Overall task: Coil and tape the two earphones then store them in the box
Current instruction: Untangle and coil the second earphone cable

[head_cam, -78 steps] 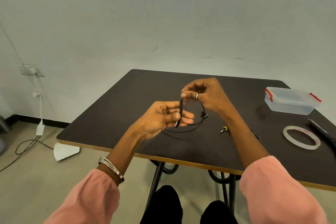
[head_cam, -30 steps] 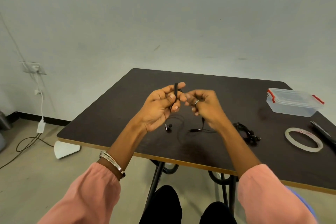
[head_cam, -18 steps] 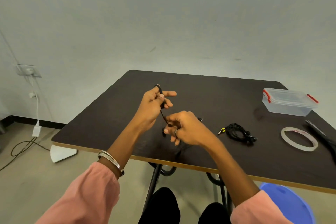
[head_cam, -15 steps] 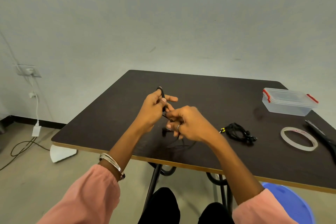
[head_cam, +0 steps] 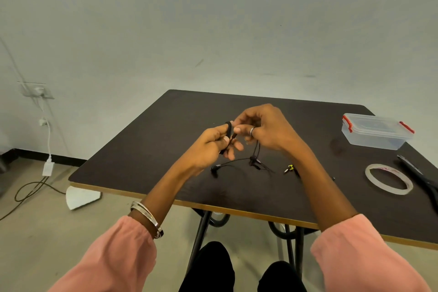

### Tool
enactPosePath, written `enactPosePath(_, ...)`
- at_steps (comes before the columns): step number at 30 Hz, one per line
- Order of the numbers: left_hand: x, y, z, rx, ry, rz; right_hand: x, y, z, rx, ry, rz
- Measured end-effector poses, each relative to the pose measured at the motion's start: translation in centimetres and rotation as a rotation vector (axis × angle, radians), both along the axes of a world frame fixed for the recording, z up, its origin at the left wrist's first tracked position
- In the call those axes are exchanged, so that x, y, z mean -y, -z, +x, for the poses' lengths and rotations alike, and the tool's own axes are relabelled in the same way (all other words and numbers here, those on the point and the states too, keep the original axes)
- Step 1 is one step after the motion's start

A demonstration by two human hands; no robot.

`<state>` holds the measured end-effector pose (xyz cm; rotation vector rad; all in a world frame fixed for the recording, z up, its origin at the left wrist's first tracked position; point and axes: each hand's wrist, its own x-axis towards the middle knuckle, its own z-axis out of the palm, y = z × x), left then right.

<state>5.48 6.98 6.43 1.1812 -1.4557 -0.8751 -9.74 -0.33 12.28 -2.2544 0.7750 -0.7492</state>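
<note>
My left hand point(head_cam: 211, 147) grips a small coil of black earphone cable point(head_cam: 228, 131) above the dark table point(head_cam: 166, 130). My right hand point(head_cam: 267, 129) pinches the same cable just right of the coil. The loose rest of that earphone point(head_cam: 253, 161) hangs down from my right hand and trails on the table, with an earbud point(head_cam: 214, 169) lying at its left end. The second earphone is mostly hidden behind my right forearm; only its yellow-marked plug point(head_cam: 289, 168) shows. A clear plastic box point(head_cam: 375, 131) with red clips and its lid on stands at the far right.
A roll of clear tape point(head_cam: 388, 182) lies flat at the right, with black scissors point(head_cam: 419, 176) beside it near the table's right edge. The table's front edge runs just below my forearms. A charger and cables lie on the floor at the left.
My right hand has risen from low over the table up to the coil beside my left hand. The second earphone, in plain view half a second ago, is now covered by my right forearm.
</note>
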Motion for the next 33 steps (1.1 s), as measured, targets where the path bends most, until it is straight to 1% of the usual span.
enactPosePath(2,-0.1,-0.1,0.1,-0.039,0.02,0.019,0.0,0.2,-0.3,0.076,-0.041,0.19)
enactPosePath(4,-0.3,-0.2,0.2,-0.012,0.012,0.032,0.2,0.2,-0.6,0.109,-0.093,0.315)
enactPosePath(6,-0.5,-0.2,0.4,0.055,0.002,0.046,0.5,-0.1,-1.0,0.115,-0.11,0.349)
enactPosePath(8,-0.8,-0.1,0.6,0.056,0.021,0.063,0.9,-0.7,-1.2,0.132,-0.081,0.293)
enactPosePath(10,-1.2,0.1,0.9,-0.051,0.081,0.092,1.3,-1.1,-1.3,0.197,-0.045,0.213)
enactPosePath(13,-1.6,0.0,1.3,-0.285,0.184,0.14,2.0,-1.3,-1.2,0.322,-0.077,0.203)
enactPosePath(16,-1.6,-0.4,1.4,-0.438,0.243,0.103,2.3,-0.5,-0.8,0.373,-0.121,0.223)
enactPosePath(18,-1.5,-0.9,1.4,-0.577,0.244,0.06,2.3,0.4,-0.5,0.387,-0.147,0.244)
enactPosePath(21,-1.2,-1.7,1.4,-0.69,0.205,0.001,2.0,2.2,0.1,0.319,-0.139,0.194)
enactPosePath(26,-0.7,-2.9,1.9,-0.765,0.14,-0.049,0.3,5.3,1.8,0.204,-0.11,0.216)
enactPosePath(28,-0.6,-3.2,2.2,-0.791,0.118,-0.052,-0.5,6.1,2.5,0.153,-0.091,0.171)
enactPosePath(30,-0.4,-3.2,2.4,-0.789,0.061,-0.058,-1.3,6.5,2.9,0.072,-0.093,0.124)
enactPosePath(33,-0.2,-2.9,2.7,-0.767,-0.082,-0.075,-2.3,6.8,3.2,-0.11,-0.14,0.038)
